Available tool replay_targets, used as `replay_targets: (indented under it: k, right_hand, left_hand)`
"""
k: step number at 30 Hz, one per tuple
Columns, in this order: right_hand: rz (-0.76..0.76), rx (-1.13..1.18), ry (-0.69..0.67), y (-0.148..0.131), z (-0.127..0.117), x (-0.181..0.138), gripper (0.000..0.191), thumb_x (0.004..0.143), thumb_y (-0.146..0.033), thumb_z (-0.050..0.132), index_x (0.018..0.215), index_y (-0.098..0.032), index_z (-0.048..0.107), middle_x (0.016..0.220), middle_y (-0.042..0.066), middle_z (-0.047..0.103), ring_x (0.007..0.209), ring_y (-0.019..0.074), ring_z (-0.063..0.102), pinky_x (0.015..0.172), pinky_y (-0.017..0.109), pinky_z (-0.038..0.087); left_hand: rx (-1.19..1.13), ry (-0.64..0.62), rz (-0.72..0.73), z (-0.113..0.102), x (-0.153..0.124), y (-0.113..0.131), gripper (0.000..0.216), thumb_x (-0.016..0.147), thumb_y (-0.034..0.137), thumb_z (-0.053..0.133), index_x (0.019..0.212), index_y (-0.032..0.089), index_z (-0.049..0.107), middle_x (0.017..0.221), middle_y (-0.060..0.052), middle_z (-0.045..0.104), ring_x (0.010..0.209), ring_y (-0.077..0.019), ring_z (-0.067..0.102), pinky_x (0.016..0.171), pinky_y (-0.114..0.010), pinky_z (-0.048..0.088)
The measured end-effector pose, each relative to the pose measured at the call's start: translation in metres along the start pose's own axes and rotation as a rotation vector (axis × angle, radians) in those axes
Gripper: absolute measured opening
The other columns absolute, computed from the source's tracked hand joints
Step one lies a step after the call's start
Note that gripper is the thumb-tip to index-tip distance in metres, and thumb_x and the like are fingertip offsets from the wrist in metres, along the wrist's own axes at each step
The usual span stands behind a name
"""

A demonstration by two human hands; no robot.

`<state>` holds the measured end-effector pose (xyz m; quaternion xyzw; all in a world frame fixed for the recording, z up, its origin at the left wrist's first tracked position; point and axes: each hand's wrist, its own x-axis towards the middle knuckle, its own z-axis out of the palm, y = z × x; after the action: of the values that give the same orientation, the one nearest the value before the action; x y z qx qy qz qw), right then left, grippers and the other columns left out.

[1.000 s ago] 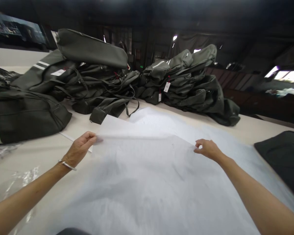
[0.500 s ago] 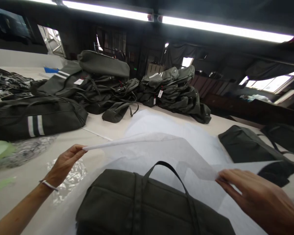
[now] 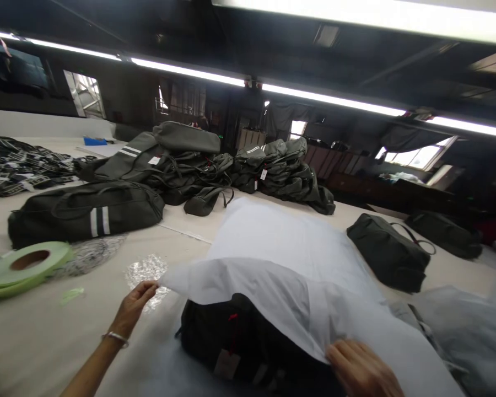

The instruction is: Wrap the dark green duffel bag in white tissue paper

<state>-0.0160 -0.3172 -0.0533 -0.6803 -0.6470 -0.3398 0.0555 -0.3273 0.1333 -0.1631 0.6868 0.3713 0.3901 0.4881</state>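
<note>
Now the white sheet (image 3: 281,275) lies over the dark bag (image 3: 235,342) — half a second ago it was held up above the bag, and the bag's handle showed. Both hands have come down and closer to the body.

The left hand (image 3: 134,306) pinches the sheet's left corner between thumb and fingers, so its grip is closed on the sheet. The right hand (image 3: 361,369) presses on the sheet's near edge at the lower right, low in the picture and a bit blurry — I cannot tell if its grip is closed on the sheet or just lying flat on it.

The bag sits on the desk (image 3: 45,331) right in front of the person, mostly hidden under the sheet. A small tag (image 3: 226,364) hangs on its front.

A green tape roll (image 3: 27,264) lies far to the left. A pile of bags (image 3: 198,165) sits at the back.
</note>
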Motion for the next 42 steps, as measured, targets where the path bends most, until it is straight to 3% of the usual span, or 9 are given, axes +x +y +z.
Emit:
replay_targets:
  k: [3,6,9,12,18,25,36,38,42]
  right_hand:
    - [0.049,0.037,0.027,-0.007,0.021,-0.015,0.019,0.093,-0.014,0.043,0.081,-0.023,0.053,0.071,0.0,0.056,0.062,0.0148,0.053,0.06,0.029,0.038]
    - [0.12,0.048,0.056,-0.01,0.035,-0.024,0.018,0.092,-0.013,0.041,0.083,-0.023,0.053,0.074,0.001,0.055,0.064,0.0159,0.052,0.063,0.03,0.036]
    - [0.15,0.042,0.038,-0.013,0.035,-0.024,0.016,0.09,-0.011,0.043,0.082,-0.023,0.052,0.075,0.001,0.054,0.065,0.0168,0.051,0.063,0.031,0.034]
    - [0.124,0.022,0.021,-0.017,0.024,-0.02,0.017,0.085,-0.008,0.045,0.079,-0.023,0.049,0.072,0.0,0.052,0.064,0.0175,0.049,0.062,0.031,0.033]
    - [0.178,0.015,-0.04,-0.025,0.01,-0.016,0.019,0.082,-0.004,0.045,0.077,-0.023,0.047,0.072,0.0,0.052,0.065,0.0181,0.049,0.062,0.032,0.034]
    - [0.263,0.108,-0.025,-0.03,0.008,-0.019,0.019,0.087,-0.005,0.044,0.087,-0.022,0.055,0.102,0.005,0.061,0.097,0.0217,0.057,0.086,0.037,0.044]
    - [0.315,0.112,-0.186,-0.025,0.006,-0.029,0.018,0.093,-0.011,0.045,0.09,-0.02,0.06,0.105,0.007,0.061,0.099,0.0211,0.056,0.087,0.035,0.048]
    - [0.311,0.093,-0.2,-0.027,0.006,-0.024,0.018,0.093,-0.011,0.044,0.087,-0.019,0.06,0.101,0.007,0.061,0.096,0.0206,0.056,0.086,0.035,0.048]
    - [0.34,0.094,-0.242,-0.029,-0.001,-0.021,0.019,0.091,-0.012,0.045,0.085,-0.019,0.061,0.1,0.007,0.062,0.093,0.0207,0.057,0.084,0.035,0.049]
  left_hand:
    - [0.11,0.131,0.067,-0.007,0.005,0.018,0.066,0.075,0.077,0.053,0.102,0.017,0.061,0.114,-0.016,0.065,0.111,-0.0364,0.061,0.1,-0.053,0.047]
    - [0.349,0.138,0.5,-0.003,0.004,0.073,0.068,0.086,0.072,0.043,0.124,0.016,0.054,0.134,-0.019,0.054,0.128,-0.0347,0.049,0.107,-0.054,0.041]
    - [0.651,-0.166,1.009,0.023,-0.014,0.138,0.083,0.084,0.074,0.048,0.146,0.021,0.034,0.149,-0.015,0.04,0.141,-0.0348,0.031,0.115,-0.056,0.028]
    - [0.888,-0.429,1.234,0.058,-0.039,0.173,0.102,0.072,0.064,0.073,0.151,0.025,0.022,0.153,-0.012,0.035,0.142,-0.0365,0.026,0.117,-0.059,0.019]
    - [0.878,-0.442,1.267,0.088,-0.051,0.157,0.034,0.09,0.011,0.057,0.122,0.023,0.056,0.101,-0.004,0.064,0.09,-0.0195,0.059,0.083,-0.033,0.048]
    - [0.817,-0.391,1.42,0.071,-0.054,0.179,0.022,0.099,0.012,0.038,0.098,0.017,0.06,0.085,-0.004,0.059,0.074,-0.0179,0.052,0.068,-0.031,0.043]
    - [0.919,-0.781,1.221,0.08,-0.051,0.185,0.032,0.094,0.042,0.056,0.071,0.02,0.057,0.064,0.001,0.06,0.061,-0.0174,0.056,0.055,-0.03,0.037]
    - [0.817,-0.721,1.228,0.092,-0.048,0.21,0.035,0.098,0.044,0.047,0.079,0.02,0.061,0.07,0.0,0.063,0.064,-0.0167,0.058,0.057,-0.029,0.038]
    - [0.669,-0.609,1.368,0.146,-0.045,0.23,0.045,0.095,0.047,0.053,0.132,0.022,0.052,0.136,-0.01,0.056,0.126,-0.0279,0.048,0.104,-0.043,0.035]
